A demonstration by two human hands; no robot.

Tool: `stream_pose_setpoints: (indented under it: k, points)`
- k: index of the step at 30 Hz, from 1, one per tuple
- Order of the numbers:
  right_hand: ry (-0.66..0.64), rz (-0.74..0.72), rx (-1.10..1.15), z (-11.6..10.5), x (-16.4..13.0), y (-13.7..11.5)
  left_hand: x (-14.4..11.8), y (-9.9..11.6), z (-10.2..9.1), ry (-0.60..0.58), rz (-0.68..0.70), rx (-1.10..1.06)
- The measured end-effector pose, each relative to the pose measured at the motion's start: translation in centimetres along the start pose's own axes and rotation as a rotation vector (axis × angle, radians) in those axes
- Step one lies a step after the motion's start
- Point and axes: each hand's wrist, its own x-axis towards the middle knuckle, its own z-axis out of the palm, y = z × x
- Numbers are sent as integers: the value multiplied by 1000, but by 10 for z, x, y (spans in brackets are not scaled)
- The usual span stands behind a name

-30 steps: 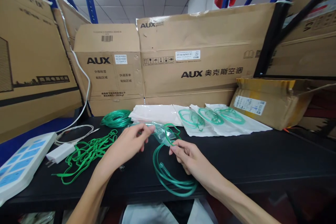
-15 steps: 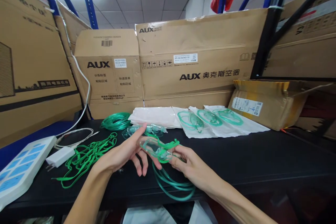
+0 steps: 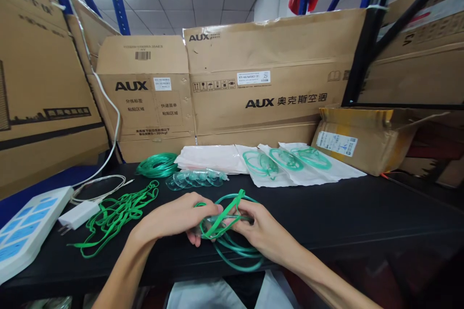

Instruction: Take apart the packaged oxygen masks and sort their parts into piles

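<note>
Near the front of the black table, a clear green oxygen mask is held between both hands, partly covered by fingers. My left hand is closed on its left side, thumb on top. On the right, my right hand pinches the mask's other end. A green elastic strap loops up across the mask between the hands. Coiled green tubing hangs below and behind the mask, resting on the table near my right hand. Behind my hands lie several more clear masks in a row.
Loose green straps lie at left beside a white charger and power strip. Further back are a green tubing coil, white pouches, and pouches with masks and tubing. A cardboard box stands at back right.
My left hand has turned over and closed around the mask, its thumb now on top. The strap has swung up into a loop, and the tubing now shows behind the mask too.
</note>
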Motion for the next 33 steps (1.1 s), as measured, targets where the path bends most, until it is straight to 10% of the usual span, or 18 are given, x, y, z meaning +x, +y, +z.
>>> stream_pose_setpoints:
  k: [8, 33]
  points:
    - [98, 6, -47, 0, 0, 1, 16, -5, 7, 239, 71, 164]
    - [126, 7, -120, -1, 0, 7, 5, 2, 7, 157, 176, 291]
